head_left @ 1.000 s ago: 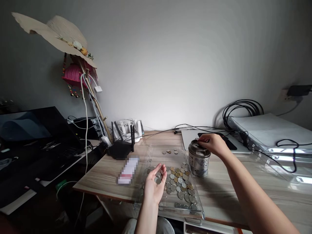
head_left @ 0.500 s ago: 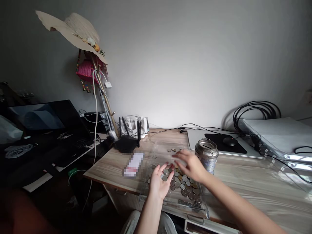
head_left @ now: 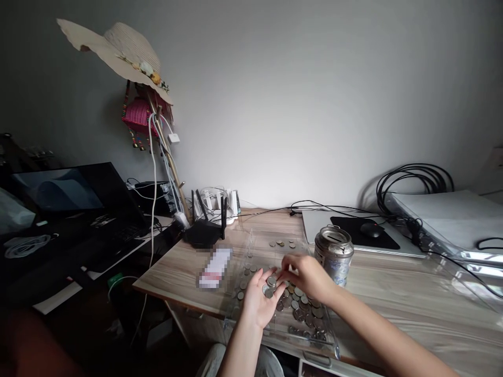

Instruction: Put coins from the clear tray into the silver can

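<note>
Palm up, my left hand [head_left: 260,303] holds several silver coins [head_left: 269,287] on its fingers, over a clear plastic tray [head_left: 251,242]. My right hand [head_left: 304,273] is just to its right, thumb and fingertips pinched together close to the left fingertips; whatever is between them is hidden. Many silver and brass-coloured coins [head_left: 301,314] lie in the tray's right half, with a few at its left side and back. A round metal tin [head_left: 334,254] with a slot in its lid stands upright right of the tray, beside my right wrist.
A pixelated slip [head_left: 215,268] lies left of the tray, with a black router [head_left: 203,233] behind it. A mouse [head_left: 372,229] rests on a black pad behind the tin. Cables, a hat [head_left: 133,44] on a stand and a laptop [head_left: 58,188] are farther off.
My right hand has lowered towards the left fingertips, and its spread fingers have come together in a pinch. The left hand has shifted slightly, coins still on it.
</note>
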Motion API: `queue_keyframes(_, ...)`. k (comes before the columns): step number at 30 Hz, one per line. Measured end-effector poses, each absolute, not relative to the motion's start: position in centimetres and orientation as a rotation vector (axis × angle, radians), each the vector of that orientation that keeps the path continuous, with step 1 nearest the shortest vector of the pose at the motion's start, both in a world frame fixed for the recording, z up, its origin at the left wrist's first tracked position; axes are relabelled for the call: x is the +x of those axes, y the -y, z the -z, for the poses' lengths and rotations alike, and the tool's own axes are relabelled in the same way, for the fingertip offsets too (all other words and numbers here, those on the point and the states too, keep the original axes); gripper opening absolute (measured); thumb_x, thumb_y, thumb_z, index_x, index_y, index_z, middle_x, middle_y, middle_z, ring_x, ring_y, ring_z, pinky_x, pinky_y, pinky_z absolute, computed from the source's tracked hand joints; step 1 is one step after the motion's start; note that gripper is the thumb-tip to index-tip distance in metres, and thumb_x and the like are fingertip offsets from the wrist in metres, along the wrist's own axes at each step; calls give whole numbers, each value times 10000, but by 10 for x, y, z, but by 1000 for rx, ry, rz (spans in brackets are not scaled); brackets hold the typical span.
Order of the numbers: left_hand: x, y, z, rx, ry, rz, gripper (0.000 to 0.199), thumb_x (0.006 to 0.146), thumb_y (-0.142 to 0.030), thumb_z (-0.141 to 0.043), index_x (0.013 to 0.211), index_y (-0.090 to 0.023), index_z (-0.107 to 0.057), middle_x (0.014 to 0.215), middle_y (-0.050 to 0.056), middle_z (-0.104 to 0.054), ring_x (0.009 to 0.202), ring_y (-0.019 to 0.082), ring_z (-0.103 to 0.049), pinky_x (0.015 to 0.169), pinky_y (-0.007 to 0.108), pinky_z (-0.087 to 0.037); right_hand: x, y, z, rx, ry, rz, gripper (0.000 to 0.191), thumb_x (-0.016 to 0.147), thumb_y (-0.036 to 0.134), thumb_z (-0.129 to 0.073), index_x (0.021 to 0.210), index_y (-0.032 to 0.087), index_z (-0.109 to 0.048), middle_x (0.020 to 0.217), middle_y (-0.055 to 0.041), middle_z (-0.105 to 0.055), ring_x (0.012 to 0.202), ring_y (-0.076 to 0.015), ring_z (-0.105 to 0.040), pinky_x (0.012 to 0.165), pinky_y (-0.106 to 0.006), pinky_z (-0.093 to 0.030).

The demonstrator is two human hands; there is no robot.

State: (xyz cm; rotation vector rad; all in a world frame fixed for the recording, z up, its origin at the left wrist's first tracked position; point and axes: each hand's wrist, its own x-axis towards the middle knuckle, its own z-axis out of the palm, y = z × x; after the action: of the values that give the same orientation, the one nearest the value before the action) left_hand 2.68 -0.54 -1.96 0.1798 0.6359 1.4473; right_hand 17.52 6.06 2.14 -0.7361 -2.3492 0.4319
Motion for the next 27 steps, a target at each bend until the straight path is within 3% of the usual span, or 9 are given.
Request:
queue_keyframes(2, 27, 6, 19, 149, -650, -1458, 298, 831, -234, -439, 1017, -29, -549, 1045, 224, -612, 1024, 249, -585, 848, 334, -492, 198, -67, -45, -757, 2158, -230, 129, 774, 247, -510, 773, 206, -632, 789, -58, -638, 741, -170, -564, 648, -279, -429)
queue_keyframes(6, 29, 6, 19, 128, -711, -1515, 277, 758, -62, -470, 1021, -9, -541, 994, 239, -626, 1035, 280, -577, 832, 332, -515, 250, -99, -78, -1215, 1830, -66, 184, 689, 379, -578, 684, 215, -661, 675, -38, -649, 614, -173, -572, 507, -258, -388)
queue_keyframes(9, 31, 4, 22, 104, -746, -1612, 230, 731, 28, -447, 917, -31, -571, 873, 198, -655, 993, 279, -601, 810, 340, -537, 267, -120, -79, -1391, 1925, -140, 161, 638, 350, -587, 622, 211, -667, 619, -23, -653, 575, -167, -583, 476, -242, -370)
queue_keyframes(13, 30, 3, 21, 134, -711, -1583, 196, 739, 29, -493, 884, -40, -605, 979, 195, -652, 1008, 249, -596, 794, 256, -539, 264, -125, -70, -1475, 2023, -70, 117, 625, 294, -583, 617, 225, -677, 620, -11, -660, 609, -176, -590, 543, -262, -392)
queue_keyframes(16, 28, 4, 19, 171, -712, -1567, 217, 744, 8, -524, 928, -53, -621, 1043, 178, -642, 1008, 223, -598, 771, 210, -534, 249, -112, -67, -1350, 1935, 157, 161, 699, 321, -561, 706, 219, -685, 739, -41, -674, 719, -214, -588, 656, -327, -411)
queue_keyframes(19, 29, 4, 20, 184, -730, -1553, 221, 743, -12, -544, 941, -62, -629, 1016, 171, -653, 978, 215, -614, 767, 217, -531, 216, -86, -57, -1009, 1987, 125, 220, 804, 296, -477, 836, 190, -667, 857, -81, -654, 797, -203, -565, 742, -343, -414)
queue_keyframes(23, 32, 1, 25, 185, -750, -1587, 202, 742, -6, -529, 869, -114, -643, 919, 107, -681, 880, 168, -647, 731, 218, -534, 165, -54, -26, -733, 2405, -280, 210, 802, 293, -506, 930, 224, -658, 872, -60, -620, 804, -174, -550, 671, -276, -432)
queue_keyframes(27, 33, 0, 26, 148, -761, -1582, 160, 747, -18, -512, 773, -130, -623, 821, 70, -673, 809, 139, -646, 739, 244, -538, 144, -46, -8, -791, 2481, -357, 155, 763, 216, -551, 836, 253, -682, 804, -36, -615, 805, -176, -532, 639, -261, -417)
